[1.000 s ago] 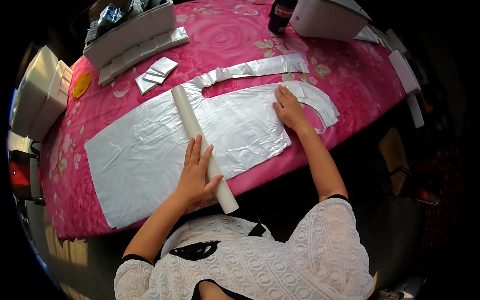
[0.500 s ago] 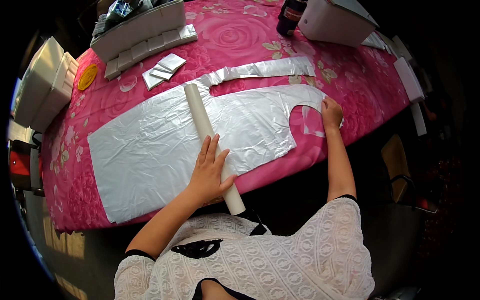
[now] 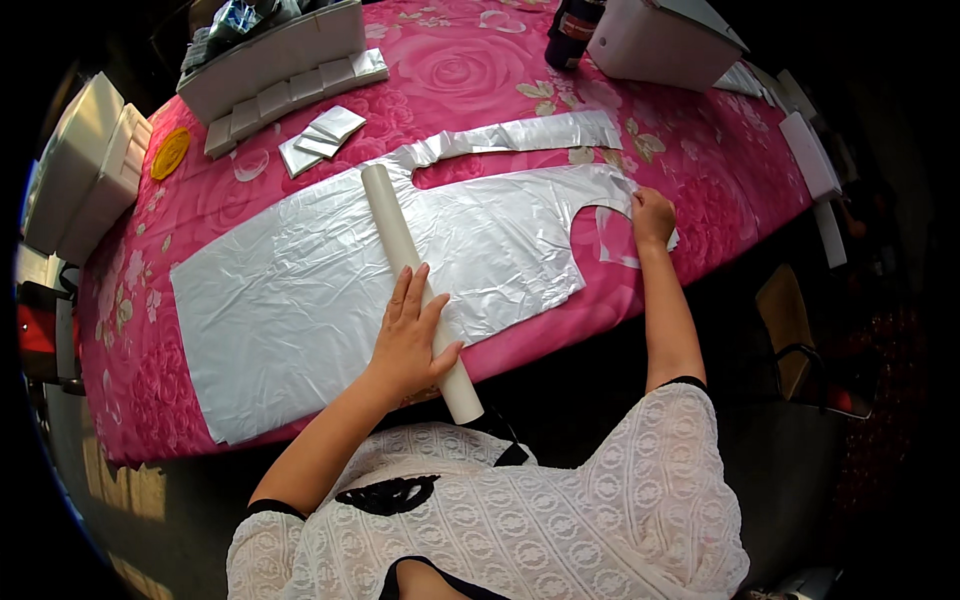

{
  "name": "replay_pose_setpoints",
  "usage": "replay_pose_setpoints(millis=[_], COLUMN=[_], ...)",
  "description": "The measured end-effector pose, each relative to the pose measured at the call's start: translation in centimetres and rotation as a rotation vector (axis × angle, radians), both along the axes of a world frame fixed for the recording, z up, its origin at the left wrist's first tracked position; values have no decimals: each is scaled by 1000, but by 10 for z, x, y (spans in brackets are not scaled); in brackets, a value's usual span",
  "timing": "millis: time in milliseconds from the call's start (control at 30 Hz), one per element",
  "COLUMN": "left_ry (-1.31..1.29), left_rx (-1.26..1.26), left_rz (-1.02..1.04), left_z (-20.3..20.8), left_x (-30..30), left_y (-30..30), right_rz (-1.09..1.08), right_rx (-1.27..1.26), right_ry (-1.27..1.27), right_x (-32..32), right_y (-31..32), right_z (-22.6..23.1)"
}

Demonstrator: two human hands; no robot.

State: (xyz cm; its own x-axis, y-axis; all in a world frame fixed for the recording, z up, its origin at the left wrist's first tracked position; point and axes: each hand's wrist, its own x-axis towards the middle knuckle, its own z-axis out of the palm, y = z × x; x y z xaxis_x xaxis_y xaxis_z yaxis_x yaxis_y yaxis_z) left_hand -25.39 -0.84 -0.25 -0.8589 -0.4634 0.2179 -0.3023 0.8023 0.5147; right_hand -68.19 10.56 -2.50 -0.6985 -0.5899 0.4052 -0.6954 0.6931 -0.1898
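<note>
A thin silvery plastic sheet, cut in an apron-like shape with two strap-like arms at its right end, lies spread on the table. Across its middle rests a long off-white tube, slanting toward me, its near end jutting past the table edge. My left hand lies on the tube's near half, fingers stretched and thumb apart. At the far right, my right hand is closed on the tip of the sheet's nearer strap, which bunches toward the fingers. The farther strap lies loose.
A pink floral cloth covers the table. Small folded silver packets lie beyond the sheet, near a white box fronted by more packets. A yellow coil, a dark bottle and another white box stand around. A chair is at right.
The nearer strap's end has gone from broad and curved to narrower and more gathered at my right hand. My left hand stays on the tube; the whole view has shifted slightly.
</note>
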Motion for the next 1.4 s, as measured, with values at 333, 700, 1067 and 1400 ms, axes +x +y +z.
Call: replay_pose_setpoints(millis=[333, 700, 1067, 1400], left_ry=[14, -1, 254, 212], left_rx=[-5, 2, 223, 1593], left_rz=[-9, 2, 28, 206], left_z=[0, -1, 19, 48], left_x=[-3, 0, -5, 18], left_y=[1, 1, 10, -22], right_rz=[111, 140, 549, 1218], right_rx=[-30, -64, -450, -216], right_ry=[167, 252, -1050, -640], right_x=[-47, 0, 155, 326], right_y=[24, 13, -34, -24], right_z=[-40, 21, 80, 71])
